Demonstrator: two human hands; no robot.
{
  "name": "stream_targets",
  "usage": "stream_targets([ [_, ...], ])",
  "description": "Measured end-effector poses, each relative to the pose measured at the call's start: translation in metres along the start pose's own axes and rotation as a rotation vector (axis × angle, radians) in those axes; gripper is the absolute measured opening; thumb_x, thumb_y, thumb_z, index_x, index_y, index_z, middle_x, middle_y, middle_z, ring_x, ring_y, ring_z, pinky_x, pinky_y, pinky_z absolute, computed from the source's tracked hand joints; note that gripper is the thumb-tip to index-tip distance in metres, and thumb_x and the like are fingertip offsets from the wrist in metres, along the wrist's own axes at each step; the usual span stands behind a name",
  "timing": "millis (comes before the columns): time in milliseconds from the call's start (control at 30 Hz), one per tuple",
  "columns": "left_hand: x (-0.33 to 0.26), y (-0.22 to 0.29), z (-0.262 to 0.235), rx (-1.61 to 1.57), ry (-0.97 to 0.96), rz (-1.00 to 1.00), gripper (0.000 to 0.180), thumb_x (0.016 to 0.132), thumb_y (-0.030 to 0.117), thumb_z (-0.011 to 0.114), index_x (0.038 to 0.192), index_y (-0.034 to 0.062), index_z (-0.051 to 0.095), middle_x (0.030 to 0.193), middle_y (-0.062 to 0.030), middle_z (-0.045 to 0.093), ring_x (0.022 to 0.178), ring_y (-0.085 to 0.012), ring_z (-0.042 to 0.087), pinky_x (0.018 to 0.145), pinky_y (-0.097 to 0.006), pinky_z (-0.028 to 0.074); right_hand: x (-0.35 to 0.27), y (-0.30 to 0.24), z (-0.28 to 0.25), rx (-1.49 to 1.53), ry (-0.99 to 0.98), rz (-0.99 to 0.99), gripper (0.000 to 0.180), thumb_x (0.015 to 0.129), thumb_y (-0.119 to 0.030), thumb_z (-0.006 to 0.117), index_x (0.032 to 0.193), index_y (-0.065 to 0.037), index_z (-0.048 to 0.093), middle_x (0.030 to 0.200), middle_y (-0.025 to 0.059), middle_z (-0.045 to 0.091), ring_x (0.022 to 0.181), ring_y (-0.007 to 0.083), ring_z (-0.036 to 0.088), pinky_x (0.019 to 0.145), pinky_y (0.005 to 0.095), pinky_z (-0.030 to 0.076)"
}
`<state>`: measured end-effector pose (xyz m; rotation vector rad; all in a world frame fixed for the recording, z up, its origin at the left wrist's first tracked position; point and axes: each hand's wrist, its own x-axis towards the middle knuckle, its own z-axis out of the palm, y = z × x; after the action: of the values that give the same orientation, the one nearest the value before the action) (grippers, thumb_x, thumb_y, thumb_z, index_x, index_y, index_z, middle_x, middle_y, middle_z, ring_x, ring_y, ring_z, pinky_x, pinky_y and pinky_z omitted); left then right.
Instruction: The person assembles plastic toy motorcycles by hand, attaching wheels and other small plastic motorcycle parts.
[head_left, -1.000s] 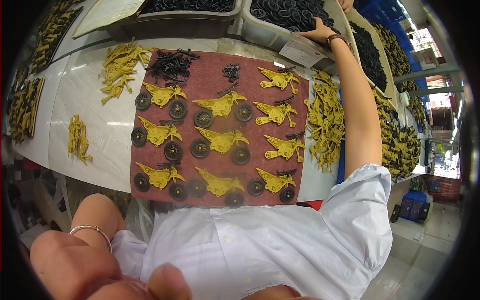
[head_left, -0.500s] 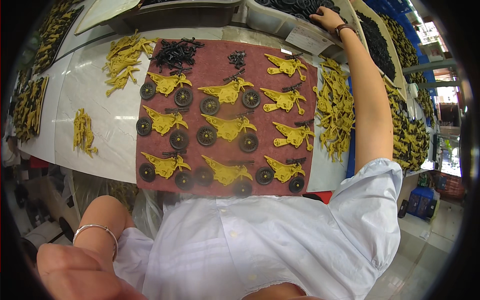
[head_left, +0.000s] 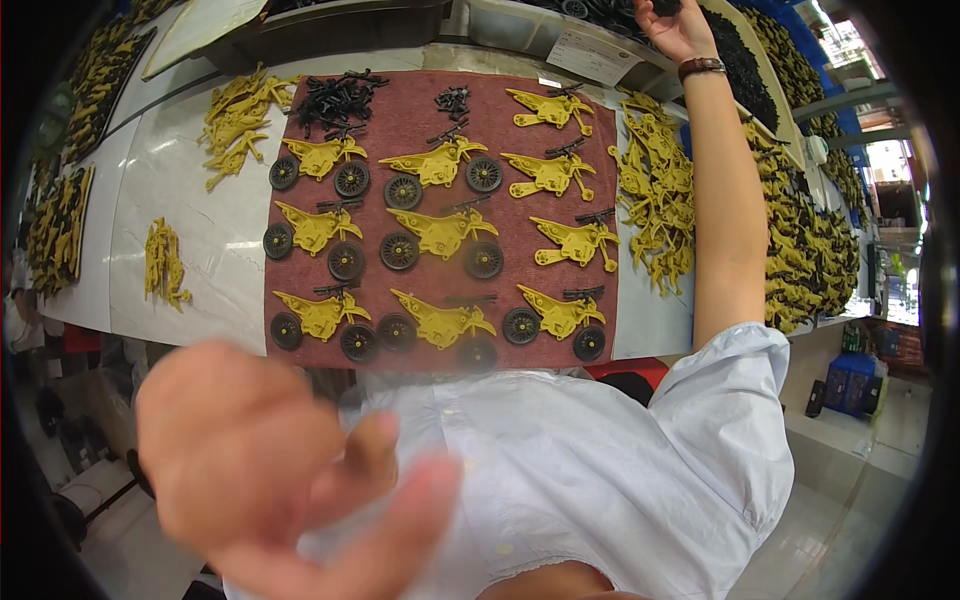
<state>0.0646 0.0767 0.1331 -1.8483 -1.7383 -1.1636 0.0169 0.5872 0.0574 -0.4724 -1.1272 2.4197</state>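
My right hand (head_left: 672, 28), a brown strap on its wrist, reaches far up into a grey bin of black wheels (head_left: 600, 12); its fingertips are cut off at the frame's top edge. My left hand (head_left: 262, 470) is raised close to the camera at lower left, blurred, fingers apart and holding nothing. On the white table lies a dark red mat (head_left: 400, 105) with rows of yellow toy motorbikes (head_left: 440, 235). Most have black wheels fitted. Those in the right column (head_left: 572, 242) mostly lack wheels.
A heap of black parts (head_left: 335, 100) and a smaller one (head_left: 452, 100) lie at the mat's far edge. Piles of yellow bike bodies sit right of the mat (head_left: 655, 190) and left of it (head_left: 235, 115), (head_left: 165, 262). A paper card (head_left: 590, 55) leans on the bin.
My left hand has risen from the lower edge toward the camera and now covers the lower left. My right hand has reached deeper into the bin.
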Motion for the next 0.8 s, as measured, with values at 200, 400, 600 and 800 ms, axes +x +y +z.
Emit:
stream_targets([
  [200, 0.013, -0.064, 0.063, -0.280, -0.095, -0.383, 0.024, 0.079, -0.003, 0.067, 0.103, 0.0002, 0.064, 0.084, -0.0046, 0.063, 0.070, -0.0094, 0.057, 0.062, -0.023, 0.046, -0.089, 0.031, 0.044, -0.093, -0.172, 0.107, 0.027, 0.094, -0.033, 0.059, 0.089, -0.006, 0.060, 0.077, 0.0054, 0.064, 0.061, 0.0157, 0.062, 0.043, 0.0182, 0.045],
  [400, 0.046, -0.106, 0.130, -0.891, 0.011, -0.654, 0.030, 0.088, 0.011, 0.067, 0.114, -0.0026, 0.058, 0.099, -0.0063, 0.064, 0.087, -0.0115, 0.064, 0.070, -0.022, 0.051, -0.155, 0.085, 0.057, -0.625, -0.347, -0.078, 0.025, 0.094, -0.028, 0.061, 0.105, -0.006, 0.066, 0.084, 0.0019, 0.065, 0.067, 0.0065, 0.060, 0.055, 0.0181, 0.044],
  [600, 0.047, -0.115, 0.162, -0.884, -0.219, -0.694, 0.027, 0.086, 0.011, 0.070, 0.109, 0.0002, 0.061, 0.102, -0.0052, 0.066, 0.090, -0.0095, 0.065, 0.076, -0.023, 0.055, -0.197, 0.099, 0.052, -0.777, -0.104, -0.206, 0.031, 0.088, -0.032, 0.070, 0.094, -0.001, 0.067, 0.077, 0.0014, 0.066, 0.070, 0.0056, 0.062, 0.058, 0.0173, 0.048],
  [800, 0.044, -0.133, 0.185, -1.130, -0.096, -0.872, 0.026, 0.085, 0.013, 0.070, 0.106, -0.0006, 0.063, 0.099, -0.0069, 0.068, 0.088, -0.0103, 0.065, 0.074, -0.023, 0.054, -0.193, 0.103, 0.021, -0.413, -0.166, -0.107, 0.036, 0.085, -0.031, 0.074, 0.106, -0.005, 0.061, 0.080, 0.0017, 0.065, 0.069, 0.0059, 0.063, 0.055, 0.0176, 0.049],
])
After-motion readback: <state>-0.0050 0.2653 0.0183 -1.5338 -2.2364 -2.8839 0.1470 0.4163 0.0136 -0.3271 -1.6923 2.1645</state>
